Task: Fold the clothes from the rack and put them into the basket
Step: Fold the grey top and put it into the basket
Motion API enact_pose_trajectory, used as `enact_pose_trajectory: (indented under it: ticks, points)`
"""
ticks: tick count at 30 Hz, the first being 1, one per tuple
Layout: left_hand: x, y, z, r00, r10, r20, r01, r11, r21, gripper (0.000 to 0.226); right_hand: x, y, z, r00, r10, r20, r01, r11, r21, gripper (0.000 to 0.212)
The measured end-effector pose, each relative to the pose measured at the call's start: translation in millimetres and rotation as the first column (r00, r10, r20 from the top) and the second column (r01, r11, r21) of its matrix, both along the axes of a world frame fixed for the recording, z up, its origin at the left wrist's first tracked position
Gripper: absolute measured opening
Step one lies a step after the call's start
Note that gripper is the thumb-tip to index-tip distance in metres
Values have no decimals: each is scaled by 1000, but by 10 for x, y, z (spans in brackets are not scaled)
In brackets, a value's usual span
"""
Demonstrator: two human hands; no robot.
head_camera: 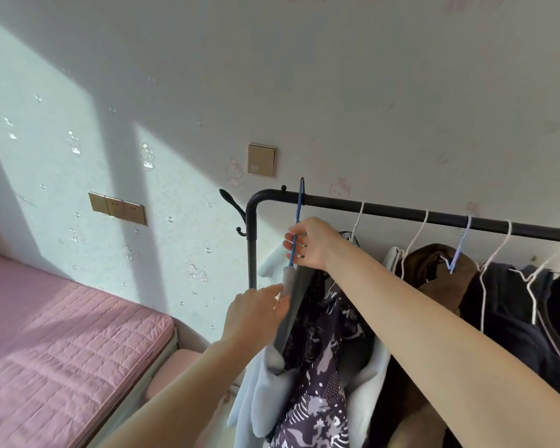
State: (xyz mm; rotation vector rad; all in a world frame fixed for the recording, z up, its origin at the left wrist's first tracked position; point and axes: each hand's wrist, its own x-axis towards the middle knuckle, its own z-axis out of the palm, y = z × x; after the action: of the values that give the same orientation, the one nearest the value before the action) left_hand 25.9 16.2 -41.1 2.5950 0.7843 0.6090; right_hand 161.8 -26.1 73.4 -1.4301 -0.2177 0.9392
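Pale patterned wall behind, pink quilted bed (62,344) lower left. Early going, by the look: black metal rack (401,213) crowded with hung clothes, no basket visible. Right hand (307,244) gripping blue wire hanger (296,221); left hand (256,308) pinching grey garment (290,305) at frame centre.

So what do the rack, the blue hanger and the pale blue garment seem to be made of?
Rack: probably metal tube, matte black paint, smoothly bent corner.
Blue hanger: thin wire, likely plastic-coated, evenly coloured; the right hand holds it.
Pale blue garment: soft fleece-like fabric, thick and fuzzy.
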Motion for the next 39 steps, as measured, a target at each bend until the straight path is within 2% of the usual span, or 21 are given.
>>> enact_pose_trajectory:
  ticks: [4,8,11,14,17,21,24,28,30,31,32,35,39]
  points:
    - [-64,-69,136,988,-119,98,138,963,-230,52,-107,-131,249,993,-22,119,30,998,-63,33]
    - [-44,-170,222,959,-226,171,275,885,-374,47,-328,-471,435,976,21,217,8,991,-132,18]
    - [6,-304,355,941,-295,166,339,838,-427,46,-546,-762,540,934,63,353,8,981,-195,6]
    - [114,-370,413,948,-272,164,317,835,-450,54,-748,-1031,614,859,86,505,50,967,-250,26]
    - [233,-438,496,950,-200,238,297,810,-505,59,-947,-1265,637,817,119,565,58,957,-285,37]
    - [283,-437,624,954,-92,285,204,895,-396,44,-1078,-1520,570,754,137,642,78,952,-294,34]
    - [199,-220,616,976,-17,216,78,958,-275,22,-1060,-1604,519,752,165,638,64,945,-320,34]
    - [9,23,646,988,81,135,-77,996,-34,19,-1021,-1622,469,748,188,636,88,922,-377,33]
    - [-52,67,686,981,114,154,-118,993,20,19,-1017,-1628,453,714,222,664,88,913,-399,33]
    - [-362,61,685,980,153,125,-158,987,33,19,-1199,-1649,365,726,229,649,54,921,-386,33]
    - [-458,83,700,971,197,135,-199,980,4,20,-1254,-1664,354,729,226,646,36,930,-366,33]
    - [-608,340,716,918,344,198,-302,929,-215,23,-1235,-1707,317,760,185,623,19,952,-306,34]
    - [-669,512,745,888,372,270,-197,839,-508,17,-1179,-1802,352,736,205,646,-9,956,-293,39]
